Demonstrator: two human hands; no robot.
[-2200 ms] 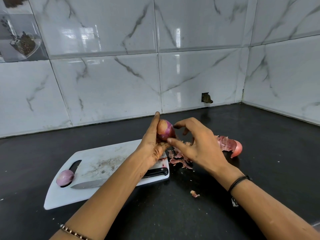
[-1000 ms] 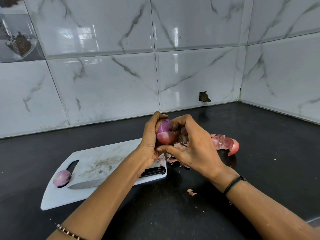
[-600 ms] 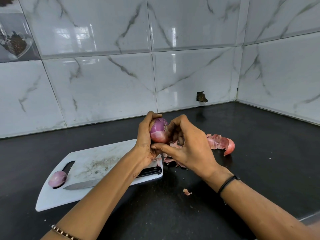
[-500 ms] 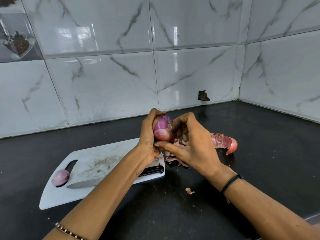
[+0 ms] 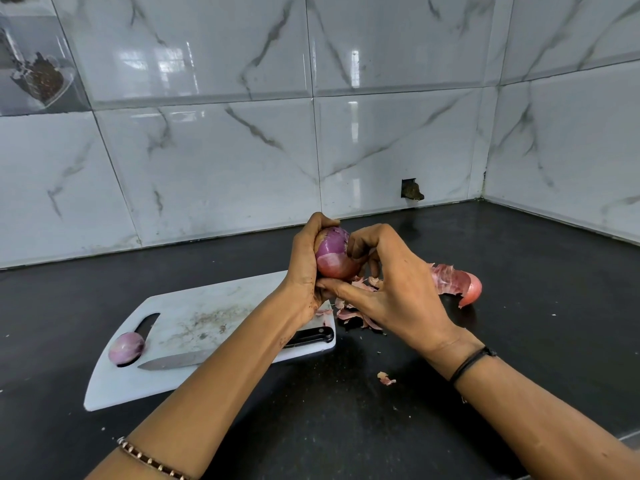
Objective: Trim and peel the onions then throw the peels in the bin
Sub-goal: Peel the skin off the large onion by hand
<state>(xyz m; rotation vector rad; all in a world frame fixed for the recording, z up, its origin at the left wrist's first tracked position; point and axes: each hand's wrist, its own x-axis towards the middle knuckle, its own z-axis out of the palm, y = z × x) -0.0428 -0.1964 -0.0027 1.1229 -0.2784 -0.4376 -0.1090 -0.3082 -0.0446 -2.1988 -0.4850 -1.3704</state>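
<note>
Half-skinned onion (image 5: 332, 252) held above middle of surface (image 5: 519, 341); left hand (image 5: 304, 271) wrapped round it, right hand (image 5: 391, 289) pinching skin. Likely light, firm, slick where bared; papery skin tears: grip body, pick loose edge. 2nd onion (image 5: 126, 348) on board (image 5: 207, 317).

Black countertop (image 5: 519, 358) fills the lower half of frame. White cutting board (image 5: 194, 306) lies lower left, angled, handle slot at its left end, brown grit smeared mid-board. Kitchen knife (image 5: 175, 361) rests along the board's near edge, blade pointing left, black handle at right. Glossy marble-look wall tiles (image 5: 207, 168) across top & right, meeting in a corner. Small broken hole (image 5: 411, 190) centre-right, just above counter. Dark printed tile (image 5: 38, 74) upper left, pic unclear.
</note>
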